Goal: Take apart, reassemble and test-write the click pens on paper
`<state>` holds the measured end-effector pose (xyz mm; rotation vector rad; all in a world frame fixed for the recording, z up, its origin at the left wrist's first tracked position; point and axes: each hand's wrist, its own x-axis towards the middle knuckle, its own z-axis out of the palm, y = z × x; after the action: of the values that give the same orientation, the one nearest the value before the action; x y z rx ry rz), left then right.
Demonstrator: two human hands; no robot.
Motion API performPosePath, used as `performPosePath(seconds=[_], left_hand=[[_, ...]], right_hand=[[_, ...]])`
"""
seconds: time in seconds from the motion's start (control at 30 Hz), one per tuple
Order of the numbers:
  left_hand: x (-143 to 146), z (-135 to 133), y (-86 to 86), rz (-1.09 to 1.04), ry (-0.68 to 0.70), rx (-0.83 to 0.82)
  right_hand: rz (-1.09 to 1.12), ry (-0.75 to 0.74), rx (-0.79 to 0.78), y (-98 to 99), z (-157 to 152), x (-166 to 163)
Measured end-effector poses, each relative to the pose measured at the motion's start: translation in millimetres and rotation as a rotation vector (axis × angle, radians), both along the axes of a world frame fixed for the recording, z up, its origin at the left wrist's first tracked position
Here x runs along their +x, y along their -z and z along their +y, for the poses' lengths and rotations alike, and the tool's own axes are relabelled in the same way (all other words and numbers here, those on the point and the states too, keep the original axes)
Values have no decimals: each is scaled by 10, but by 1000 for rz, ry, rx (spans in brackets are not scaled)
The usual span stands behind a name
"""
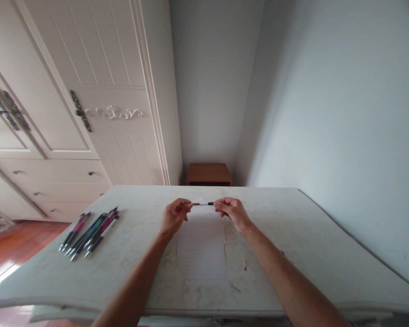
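Note:
Between my two hands a slim black-and-white pen [203, 204] is held level, over the far end of a sheet of lined paper [202, 250]. The fingertips of my left hand [177, 214] pinch its left end. At its right end, the black part sits in the closed fingers of my right hand [232, 212]. Whether the pen is in one piece or two cannot be made out. To the left lies a bunch of pens [90, 234] with black, pink, green and white barrels, side by side on the table.
The pale table [276, 277] has small dark marks or bits to the right of the paper. Beyond its far edge stands a brown wooden cabinet [210, 172]. A white wardrobe [122, 91] rises at the left, and a light wall [354, 113] borders the right side.

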<state>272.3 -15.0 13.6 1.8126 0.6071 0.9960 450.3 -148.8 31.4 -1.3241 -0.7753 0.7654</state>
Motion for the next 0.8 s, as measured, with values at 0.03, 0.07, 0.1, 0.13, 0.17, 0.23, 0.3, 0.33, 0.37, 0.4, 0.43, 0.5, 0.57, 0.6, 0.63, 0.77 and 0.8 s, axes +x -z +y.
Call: performPosePath(seconds=[0.03,0.07,0.1,0.13,0.17,0.23,0.3,0.33,0.37,0.4,0.43,0.5,0.57,0.6,0.63,0.77,0.8], left_hand=[[2,-5,3,25,-22,13],[3,-10,8,48,-49,21],[2,-13,14,72,-73,27],[-1,-16,20,96,-92,32],[-5,-18,25,114,-101,34],[-14,-18,28,108,-84,30],[-19,-18,19,30,-39,10],[-19,-17,11,-21,-21,-7],[-17,-15,3,-64,-4,-23],[-13,-13,-4,-88,7,-36],[-9,-9,-10,-89,10,-44],[-2,-1,-15,-49,3,-44],[1,1,-14,-15,-6,-26],[1,-1,-13,-4,-6,-14],[0,-5,-13,8,-5,1],[-4,-35,-20,103,-51,26],[-5,-42,-24,126,-71,23]], right_hand=[[-4,-8,0,-2,0,-5],[-10,-18,2,-4,1,-11],[-18,-29,4,-4,2,-16],[-27,-38,9,-3,4,-20],[-35,-43,14,-2,5,-23],[-42,-44,20,0,7,-23],[-43,-38,19,1,6,-18],[-43,-33,16,1,5,-15],[-43,-28,13,1,4,-12],[-42,-22,11,1,3,-9],[-41,-17,10,2,3,-7],[-37,-10,9,6,3,-4],[-38,-11,4,9,3,-3],[-41,-13,1,10,3,-4],[-47,-17,-1,10,3,-5],[-71,-47,4,6,3,-13],[-75,-55,4,3,2,-16]])
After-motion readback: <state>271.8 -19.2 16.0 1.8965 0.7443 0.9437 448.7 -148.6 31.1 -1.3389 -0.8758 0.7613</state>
